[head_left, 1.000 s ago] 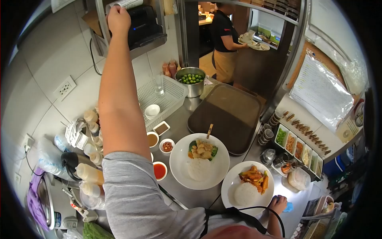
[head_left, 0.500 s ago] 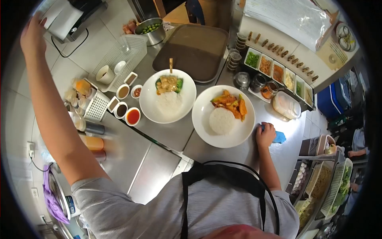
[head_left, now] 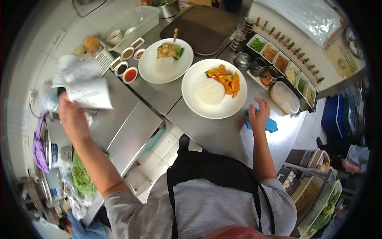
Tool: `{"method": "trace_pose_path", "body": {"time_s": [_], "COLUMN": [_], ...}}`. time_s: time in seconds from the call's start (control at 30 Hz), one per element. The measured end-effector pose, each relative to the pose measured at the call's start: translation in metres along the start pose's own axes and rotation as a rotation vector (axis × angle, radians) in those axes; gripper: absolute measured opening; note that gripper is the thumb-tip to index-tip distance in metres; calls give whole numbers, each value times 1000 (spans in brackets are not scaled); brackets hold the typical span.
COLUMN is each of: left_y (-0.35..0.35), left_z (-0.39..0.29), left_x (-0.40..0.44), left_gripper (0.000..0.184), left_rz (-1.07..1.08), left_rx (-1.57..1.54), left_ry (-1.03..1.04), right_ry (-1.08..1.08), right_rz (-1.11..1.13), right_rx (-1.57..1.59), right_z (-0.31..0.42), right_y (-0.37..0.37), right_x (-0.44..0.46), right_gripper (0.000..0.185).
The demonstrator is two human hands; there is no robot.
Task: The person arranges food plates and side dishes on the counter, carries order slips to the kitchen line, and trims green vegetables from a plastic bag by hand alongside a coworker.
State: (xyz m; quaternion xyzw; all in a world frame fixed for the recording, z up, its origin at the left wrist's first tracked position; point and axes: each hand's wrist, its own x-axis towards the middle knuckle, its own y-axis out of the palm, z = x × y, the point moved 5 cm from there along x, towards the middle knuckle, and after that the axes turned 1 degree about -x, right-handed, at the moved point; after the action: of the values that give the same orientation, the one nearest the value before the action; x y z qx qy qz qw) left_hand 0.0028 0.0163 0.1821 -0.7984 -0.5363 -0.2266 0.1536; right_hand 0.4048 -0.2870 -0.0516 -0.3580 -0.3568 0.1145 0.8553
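My left hand [head_left: 74, 121], blurred by motion, is at the lower edge of a printed paper slip [head_left: 91, 95], with its fingers closed on it. Further paper slips [head_left: 75, 71] overlap behind. Beside a blue cloth [head_left: 270, 126] on the steel counter, my right hand [head_left: 259, 114] is partly raised with fingers apart, holding nothing. Nearest to it is a white plate [head_left: 191, 99] with a rice mound [head_left: 210, 91] and orange-sauced food [head_left: 229, 81]. Another white plate [head_left: 149, 73] carries rice, broccoli and pale sauced food, with a wooden clothespin [head_left: 175, 35] at its far rim.
Small sauce cups [head_left: 130, 75] stand left of the plates, below a plastic basket [head_left: 147, 20]. A brown tray [head_left: 199, 28] lies behind. Topping containers [head_left: 281, 63], jars [head_left: 242, 61] and a lidded tub [head_left: 285, 98] line the right. Another person [head_left: 358, 157] is at far right.
My left hand has come down from the upper left and now has paper slips at it. My right hand has lifted its fingers off the blue cloth. The view has shifted.
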Motion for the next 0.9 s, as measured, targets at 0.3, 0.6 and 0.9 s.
{"method": "trace_pose_path", "body": {"time_s": [0.3, 0.6, 0.9], "left_y": [23, -63, -169], "left_z": [65, 61, 61], "left_x": [-165, -249, -296], "left_gripper": [4, 13, 9], "left_rz": [-52, -223, -357], "left_rx": [-161, -200, -8], "left_ry": [-336, -531, -540], "right_ry": [-50, -310, -396], "right_rz": [1466, 479, 375], "right_rx": [1200, -33, 183], "right_z": [192, 242, 278], "right_y": [46, 90, 92], "right_x": [-77, -54, -81], "right_gripper": [20, 49, 36]}}
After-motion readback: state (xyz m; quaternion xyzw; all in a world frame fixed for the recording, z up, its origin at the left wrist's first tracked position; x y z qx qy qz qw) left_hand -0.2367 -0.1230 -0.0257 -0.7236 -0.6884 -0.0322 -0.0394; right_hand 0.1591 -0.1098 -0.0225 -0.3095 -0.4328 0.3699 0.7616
